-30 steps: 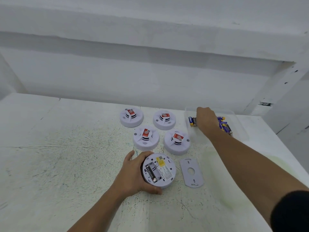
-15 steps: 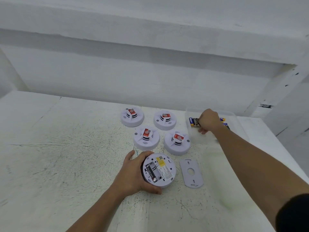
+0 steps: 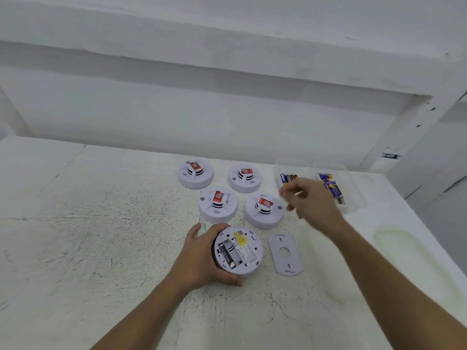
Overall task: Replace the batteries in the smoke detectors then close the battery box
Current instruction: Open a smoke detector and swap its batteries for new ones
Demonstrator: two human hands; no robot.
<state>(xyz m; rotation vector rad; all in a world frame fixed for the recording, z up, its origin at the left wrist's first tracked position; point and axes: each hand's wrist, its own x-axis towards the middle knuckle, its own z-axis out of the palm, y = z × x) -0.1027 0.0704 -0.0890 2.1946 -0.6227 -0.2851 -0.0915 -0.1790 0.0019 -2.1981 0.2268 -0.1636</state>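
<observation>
My left hand (image 3: pixel 199 258) grips the rim of a white smoke detector (image 3: pixel 238 250) lying face down, its battery bay open; what is in the bay I cannot make out. Its grey mounting plate (image 3: pixel 285 253) lies just to the right. My right hand (image 3: pixel 313 203) hovers blurred between the clear battery box (image 3: pixel 353 198) and the detectors. Its fingers are curled, and whether they hold a battery is unclear. Batteries (image 3: pixel 288 178) lie in the box's left compartment and more batteries (image 3: pixel 332 186) in its right one.
Several smoke detectors stand face up behind the open one, among them the far left detector (image 3: pixel 195 174) and the near right detector (image 3: pixel 264 209). The white table (image 3: pixel 88 236) meets a wall at the back, and its right edge lies just past the box.
My right hand has pulled out of the battery box and moved toward me and slightly left. My left hand and the open detector have stayed put.
</observation>
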